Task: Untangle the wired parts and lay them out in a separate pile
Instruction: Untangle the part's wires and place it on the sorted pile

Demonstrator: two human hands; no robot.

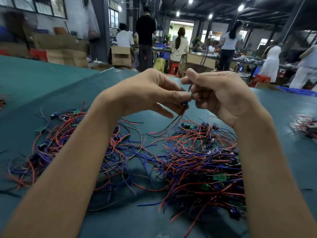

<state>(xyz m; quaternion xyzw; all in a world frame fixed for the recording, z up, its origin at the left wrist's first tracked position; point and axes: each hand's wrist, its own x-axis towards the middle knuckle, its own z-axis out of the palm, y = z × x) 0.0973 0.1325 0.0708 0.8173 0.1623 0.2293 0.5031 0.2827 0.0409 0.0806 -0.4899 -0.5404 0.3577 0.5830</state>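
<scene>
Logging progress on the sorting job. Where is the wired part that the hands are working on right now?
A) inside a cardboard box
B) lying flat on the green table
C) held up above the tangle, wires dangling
C: the left hand and right hand pinch the wired part in the air, and its wires hang over the tangle.

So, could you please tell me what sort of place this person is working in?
Most likely a factory assembly workshop: a heap of tangled red and blue wired parts on a wide green-covered table, cardboard boxes standing beyond it, and other workers at benches under bare ceiling lights.
</scene>
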